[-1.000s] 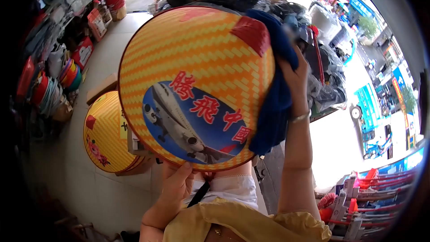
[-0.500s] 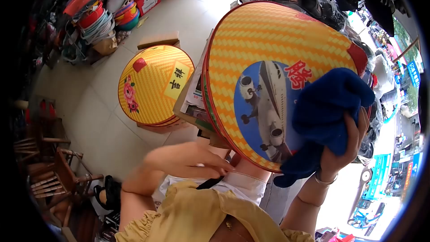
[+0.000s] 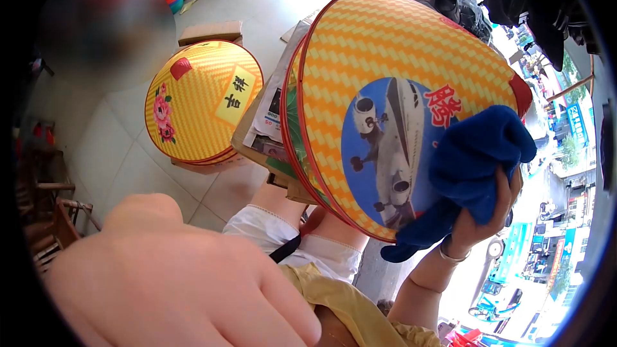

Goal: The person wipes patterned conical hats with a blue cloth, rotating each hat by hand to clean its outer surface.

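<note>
My right hand (image 3: 488, 212) is closed around a bunched dark blue cloth (image 3: 479, 160), which lies against the right side of a large conical hat (image 3: 379, 42). The hat has a yellow-orange weave pattern, a red rim and an airplane picture, and it tops a stack of similar hats. Very close to the camera, my left hand (image 3: 173, 276) fills the lower left, its back showing and its fingers bent and partly cut off. Whether it holds anything is hidden. A second conical hat (image 3: 199, 99), yellow with a pink flower, rests on a stack to the left.
Cardboard (image 3: 257, 141) and papers stand beneath the large hats, above my knees. Wooden chairs (image 3: 58, 218) are at the left edge. Plastic-wrapped goods (image 3: 443, 0) lie behind the hats. A street with a blue vehicle (image 3: 514, 250) shows at the right.
My left hand has risen from near my thigh to close before the camera. My right hand still holds the cloth against the hat. The view has shifted slightly.
</note>
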The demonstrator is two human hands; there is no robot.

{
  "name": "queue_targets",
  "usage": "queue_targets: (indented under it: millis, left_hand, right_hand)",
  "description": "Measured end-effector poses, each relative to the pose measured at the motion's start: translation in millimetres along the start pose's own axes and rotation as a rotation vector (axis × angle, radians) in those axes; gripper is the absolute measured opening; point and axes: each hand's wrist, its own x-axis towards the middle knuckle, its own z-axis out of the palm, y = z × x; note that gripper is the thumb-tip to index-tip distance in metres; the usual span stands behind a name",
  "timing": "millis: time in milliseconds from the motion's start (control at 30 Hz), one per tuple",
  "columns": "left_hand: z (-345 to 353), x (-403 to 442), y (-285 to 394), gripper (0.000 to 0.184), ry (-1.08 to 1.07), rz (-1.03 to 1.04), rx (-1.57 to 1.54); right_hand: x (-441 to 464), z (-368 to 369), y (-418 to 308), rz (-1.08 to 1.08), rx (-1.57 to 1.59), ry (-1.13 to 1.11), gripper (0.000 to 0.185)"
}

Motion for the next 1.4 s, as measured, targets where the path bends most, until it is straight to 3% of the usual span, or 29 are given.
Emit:
queue_targets:
  millis: [667,767,833,867,967,1100,1133,1200,1333,1367,1400]
  left_hand:
    - [-10,16,-15,0.019,-0.236,0.122,-0.379]
    - [-8,6,-18,0.017,-0.229,0.235,-0.356]
    - [-10,10,-11,0.017,-0.200,-0.106,-0.340]
    - [-10,10,-13,0.017,-0.209,-0.114,-0.330]
    - [-12,-6,-27,0.015,-0.305,-0.150,-0.186]
    - [-8,5,-28,0.018,-0.205,-0.390,1.181]
    - [-2,14,-29,0.018,-0.198,-0.404,1.182]
    - [11,31,-31,0.015,-0.025,-0.277,1.477]
    - [30,53,-31,0.011,-0.082,-0.303,1.494]
    - [26,50,-46,0.015,-0.014,-0.044,1.519]
    - [20,47,-51,0.018,-0.054,0.081,1.540]
  right_hand:
    - [-1,2,1,-0.011,-0.030,0.016,0.034]
    - [0,2,1,-0.004,-0.015,0.039,0.033]
    - [0,-1,-1,0.000,-0.003,0.004,0.031]
    - [1,0,-2,0.002,0.000,0.019,0.031]
    - [3,-2,-4,0.007,-0.010,0.002,0.029]
    - [3,-1,-4,-0.005,-0.020,-0.002,0.027]
    - [2,-1,-5,-0.002,-0.036,-0.007,0.027]
    - [0,0,-4,0.007,-0.015,0.001,0.026]
    - [-1,2,-5,0.004,-0.032,0.021,0.027]
    - [-1,2,-5,0.001,-0.028,0.024,0.028]
    - [-1,2,-5,0.001,-0.009,0.022,0.028]
